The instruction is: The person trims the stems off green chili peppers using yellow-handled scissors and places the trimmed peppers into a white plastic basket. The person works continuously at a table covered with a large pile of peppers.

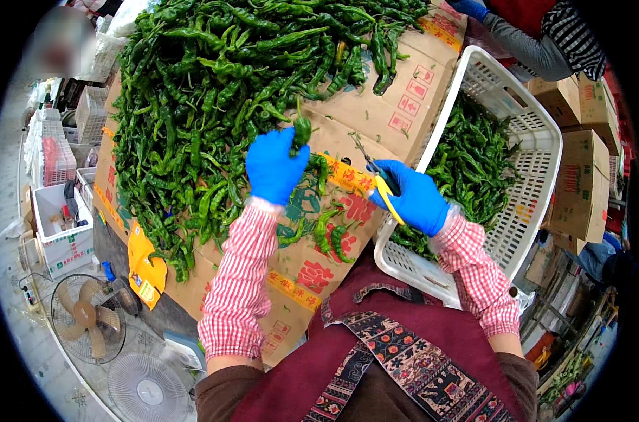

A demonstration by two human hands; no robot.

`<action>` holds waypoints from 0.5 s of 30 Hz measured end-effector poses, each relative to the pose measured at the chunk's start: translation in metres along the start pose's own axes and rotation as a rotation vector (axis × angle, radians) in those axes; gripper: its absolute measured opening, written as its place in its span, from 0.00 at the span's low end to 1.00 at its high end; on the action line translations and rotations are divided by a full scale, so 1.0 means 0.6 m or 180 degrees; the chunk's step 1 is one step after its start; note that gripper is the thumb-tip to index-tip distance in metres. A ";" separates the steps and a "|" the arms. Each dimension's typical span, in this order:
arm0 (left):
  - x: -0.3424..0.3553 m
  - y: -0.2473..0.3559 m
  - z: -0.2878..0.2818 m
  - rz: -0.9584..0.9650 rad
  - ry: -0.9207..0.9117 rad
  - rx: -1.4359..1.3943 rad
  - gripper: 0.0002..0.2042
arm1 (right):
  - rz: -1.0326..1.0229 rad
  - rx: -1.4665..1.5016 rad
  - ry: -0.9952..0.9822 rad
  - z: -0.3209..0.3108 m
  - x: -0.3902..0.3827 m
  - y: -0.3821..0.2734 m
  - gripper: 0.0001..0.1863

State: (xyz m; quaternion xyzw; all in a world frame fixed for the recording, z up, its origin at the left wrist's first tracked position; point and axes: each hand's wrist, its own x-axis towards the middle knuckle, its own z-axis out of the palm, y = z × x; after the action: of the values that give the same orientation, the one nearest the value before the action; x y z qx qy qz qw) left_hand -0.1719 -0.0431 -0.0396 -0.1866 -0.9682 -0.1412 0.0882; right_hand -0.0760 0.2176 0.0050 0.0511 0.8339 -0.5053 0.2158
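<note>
My left hand (274,169), in a blue glove, pinches a green pepper (302,131) by its body, stem end up, above the cardboard. In my blue-gloved right hand (416,197) is a pair of scissors (385,193) with yellow handles; the blades point up and left toward the pepper, apart from it. A big heap of green peppers (186,126) covers the far left of the flattened cardboard (351,116). Several loose peppers (324,232) lie nearer me. Beside my right hand, a white plastic basket (541,133) holds more green peppers.
At the far right another person's grey sleeve (527,46) reaches in. Cardboard boxes (579,186) are stacked right of the basket. Two fans (87,316) stand at lower left, near a white box (63,235). A yellow bag (146,264) lies at the cardboard's left edge.
</note>
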 end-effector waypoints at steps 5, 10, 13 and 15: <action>-0.056 0.028 -0.075 0.0502 0.0049 0.0015 0.19 | -0.0382 -0.0449 -0.0430 -0.026 0.016 -0.030 0.34; -0.086 0.039 -0.100 0.0881 0.0174 -0.0016 0.21 | -0.0790 -0.0670 -0.0520 -0.015 0.019 -0.050 0.32; -0.105 0.055 -0.102 0.0898 -0.0099 -0.0190 0.20 | -0.0644 -0.0520 -0.0498 -0.004 0.011 -0.044 0.25; -0.119 0.066 -0.093 0.0875 -0.0169 -0.0419 0.20 | -0.0394 0.0122 -0.0147 0.002 -0.005 -0.027 0.21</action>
State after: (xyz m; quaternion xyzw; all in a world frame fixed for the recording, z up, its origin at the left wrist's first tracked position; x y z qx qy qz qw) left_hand -0.0846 -0.0488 0.0065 -0.3265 -0.9242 -0.1859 0.0687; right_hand -0.0778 0.2090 0.0193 -0.0082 0.8205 -0.5346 0.2023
